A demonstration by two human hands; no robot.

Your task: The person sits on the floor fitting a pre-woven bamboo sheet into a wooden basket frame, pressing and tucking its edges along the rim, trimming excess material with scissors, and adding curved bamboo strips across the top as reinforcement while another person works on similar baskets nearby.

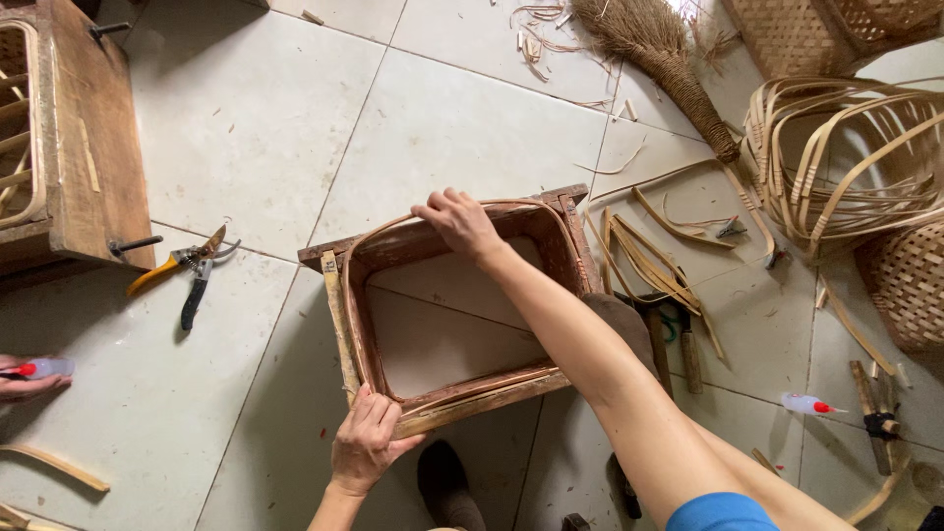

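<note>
The wooden frame [447,317] sits on the tiled floor [246,128], a bamboo strip [359,324] lining it. Left hand [366,440] pinches strip against the near corner; right hand [457,220] presses the far rim, fingers curled. The frame looks stiff (the strip springy), best held at corners.
</note>
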